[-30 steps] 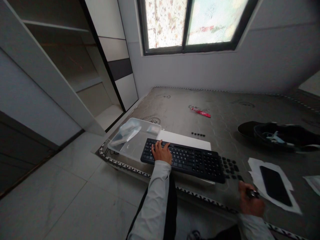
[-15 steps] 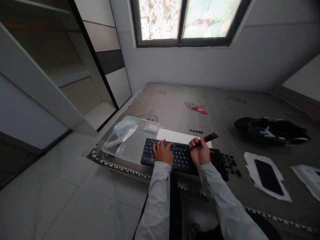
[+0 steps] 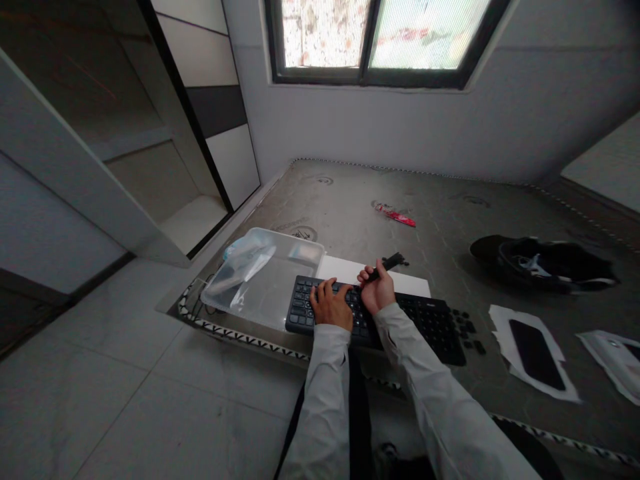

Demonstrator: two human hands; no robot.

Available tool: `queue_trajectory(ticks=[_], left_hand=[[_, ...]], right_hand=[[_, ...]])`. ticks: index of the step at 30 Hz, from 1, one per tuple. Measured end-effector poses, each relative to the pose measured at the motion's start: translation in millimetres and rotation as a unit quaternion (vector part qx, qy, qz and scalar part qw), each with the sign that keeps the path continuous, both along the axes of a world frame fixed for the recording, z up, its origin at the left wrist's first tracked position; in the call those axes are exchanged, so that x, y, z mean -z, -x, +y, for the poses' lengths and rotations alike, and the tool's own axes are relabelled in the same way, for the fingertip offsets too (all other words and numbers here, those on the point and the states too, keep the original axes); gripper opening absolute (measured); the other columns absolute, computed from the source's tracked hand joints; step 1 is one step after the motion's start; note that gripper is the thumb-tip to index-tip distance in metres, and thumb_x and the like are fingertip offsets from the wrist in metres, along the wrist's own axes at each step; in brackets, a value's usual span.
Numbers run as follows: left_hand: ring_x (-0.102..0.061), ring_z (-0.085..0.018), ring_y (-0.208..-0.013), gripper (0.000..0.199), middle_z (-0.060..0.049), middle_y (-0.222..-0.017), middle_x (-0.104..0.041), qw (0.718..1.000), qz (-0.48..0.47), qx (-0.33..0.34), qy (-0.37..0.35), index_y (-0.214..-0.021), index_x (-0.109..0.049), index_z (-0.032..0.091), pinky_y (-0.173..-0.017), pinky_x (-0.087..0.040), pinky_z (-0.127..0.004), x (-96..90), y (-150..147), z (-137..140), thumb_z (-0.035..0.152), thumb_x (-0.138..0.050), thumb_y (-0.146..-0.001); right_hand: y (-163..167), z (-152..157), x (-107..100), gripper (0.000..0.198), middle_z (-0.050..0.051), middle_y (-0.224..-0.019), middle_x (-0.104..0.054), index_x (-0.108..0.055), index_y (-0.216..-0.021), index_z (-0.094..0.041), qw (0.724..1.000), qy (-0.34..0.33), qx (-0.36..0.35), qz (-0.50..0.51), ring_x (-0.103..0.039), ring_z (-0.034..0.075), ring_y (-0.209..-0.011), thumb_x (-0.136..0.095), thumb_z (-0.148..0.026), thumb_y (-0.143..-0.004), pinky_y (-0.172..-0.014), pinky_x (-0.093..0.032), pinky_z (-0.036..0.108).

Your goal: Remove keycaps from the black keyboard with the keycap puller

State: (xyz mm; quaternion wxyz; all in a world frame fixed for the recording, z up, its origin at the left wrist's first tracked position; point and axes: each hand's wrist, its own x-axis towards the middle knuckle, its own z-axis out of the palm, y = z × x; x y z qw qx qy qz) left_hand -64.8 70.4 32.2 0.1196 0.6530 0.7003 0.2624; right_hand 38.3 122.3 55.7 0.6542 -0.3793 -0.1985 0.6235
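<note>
A black keyboard (image 3: pixel 300 310) lies across the front of the mattress, with bare key places at its right part (image 3: pixel 430 327). My left hand (image 3: pixel 331 307) rests on its left half, fingers spread over the keys. Over the middle of the keyboard, my right hand (image 3: pixel 379 293) is turned partly palm up and closed around a slim black brush (image 3: pixel 393 263). The brush's wide end points up and to the right; its other end is hidden by my hand. Several loose black keycaps (image 3: pixel 465 327) lie beside the keyboard's right end. A white sheet (image 3: pixel 345 270) shows behind the keyboard.
A clear plastic tray (image 3: pixel 270 303) with plastic bags stands left of the keyboard. To the right are a phone (image 3: pixel 536 353) on white paper and a black cap (image 3: pixel 550 263). A red packet (image 3: pixel 400 217) lies farther back. The mattress edge (image 3: pixel 240 339) runs along the front.
My right hand has moved left with the brush, closer to my left hand, and the brush has turned. My left hand stays on the keyboard. The view has shifted slightly.
</note>
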Motion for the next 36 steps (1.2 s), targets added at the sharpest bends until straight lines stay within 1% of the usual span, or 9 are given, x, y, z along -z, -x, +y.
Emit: queue_trajectory(ticks=[5,11,16,19,21,23,30,33,36], left_hand=[[-0.038,-0.021,-0.125,0.037,0.004,-0.130,-0.053,1.000,-0.007,0.001,-0.001,-0.101,-0.066,0.043,-0.111,-0.015,-0.047,2.0,1,1,0.015,-0.054,-0.080],[-0.038,-0.020,-0.125,0.037,0.005,-0.130,-0.053,1.000,-0.009,0.004,-0.010,-0.102,-0.065,0.044,-0.111,-0.016,-0.047,2.4,2,0,0.016,-0.056,-0.079],[-0.039,-0.020,-0.125,0.036,0.004,-0.128,-0.054,1.000,-0.015,-0.003,-0.007,-0.100,-0.067,0.044,-0.111,-0.016,-0.046,0.1,1,0,0.017,-0.056,-0.079],[-0.038,-0.022,-0.125,0.036,0.004,-0.129,-0.054,1.000,-0.023,-0.002,-0.001,-0.099,-0.068,0.043,-0.111,-0.016,-0.046,-0.6,1,1,0.016,-0.056,-0.079],[-0.038,-0.022,-0.125,0.036,0.004,-0.128,-0.054,1.000,-0.024,-0.001,-0.001,-0.098,-0.068,0.043,-0.111,-0.016,-0.047,-0.4,1,1,0.015,-0.057,-0.078],[-0.039,-0.021,-0.125,0.037,0.004,-0.128,-0.054,1.000,-0.023,-0.002,-0.003,-0.099,-0.067,0.043,-0.111,-0.016,-0.046,0.1,2,1,0.015,-0.057,-0.077],[-0.040,-0.020,-0.124,0.036,0.004,-0.128,-0.055,1.000,-0.017,-0.002,-0.009,-0.099,-0.066,0.041,-0.111,-0.018,-0.046,-1.3,1,0,0.013,-0.055,-0.078],[-0.040,-0.020,-0.125,0.036,0.003,-0.128,-0.055,1.000,-0.023,-0.002,-0.008,-0.101,-0.066,0.039,-0.111,-0.018,-0.046,-1.5,3,0,0.014,-0.054,-0.079],[-0.042,-0.020,-0.124,0.034,0.000,-0.128,-0.056,0.999,-0.036,0.003,-0.017,-0.108,-0.064,0.034,-0.112,-0.018,-0.045,-0.3,6,0,0.017,-0.050,-0.082]], right_hand=[[5,1,3,0.042,-0.007,-0.058,-0.037,-0.041,-0.062,-0.021,1.000,-0.004,-0.005,0.005,-0.033,0.006,-0.045,-0.064,-0.053,-0.075,-0.043,-0.031,0.023],[8,0,7,0.039,-0.008,-0.056,-0.035,-0.039,-0.060,-0.021,0.998,-0.019,-0.026,-0.055,-0.033,0.006,-0.044,-0.065,-0.047,-0.072,-0.043,-0.032,0.023],[10,5,12,0.031,-0.008,-0.053,-0.032,-0.037,-0.056,-0.021,0.998,-0.032,-0.012,-0.061,-0.031,0.005,-0.041,-0.064,-0.034,-0.067,-0.041,-0.028,0.023],[11,8,15,0.029,-0.008,-0.049,-0.028,-0.036,-0.054,-0.021,0.997,-0.034,0.010,-0.075,-0.028,0.005,-0.039,-0.060,-0.032,-0.066,-0.038,-0.023,0.023],[12,10,16,0.029,-0.009,-0.048,-0.027,-0.034,-0.053,-0.021,0.996,-0.036,0.019,-0.081,-0.026,0.005,-0.038,-0.059,-0.031,-0.064,-0.038,-0.022,0.023],[12,11,17,0.029,-0.008,-0.048,-0.027,-0.034,-0.052,-0.021,0.996,-0.041,0.008,-0.085,-0.026,0.005,-0.038,-0.059,-0.031,-0.063,-0.038,-0.023,0.023],[9,10,20,0.025,-0.007,-0.042,-0.031,-0.039,-0.051,-0.022,0.987,-0.061,-0.099,-0.110,-0.028,0.007,-0.040,-0.057,-0.035,-0.061,-0.042,-0.028,0.023],[9,13,23,0.025,-0.006,-0.041,-0.034,-0.040,-0.051,-0.022,0.985,-0.057,-0.103,-0.125,-0.031,0.009,-0.041,-0.056,-0.038,-0.062,-0.044,-0.030,0.023],[11,17,26,0.031,-0.007,-0.041,-0.033,-0.039,-0.051,-0.023,0.982,-0.043,-0.080,-0.165,-0.030,0.009,-0.040,-0.059,-0.043,-0.064,-0.042,-0.027,0.024]])
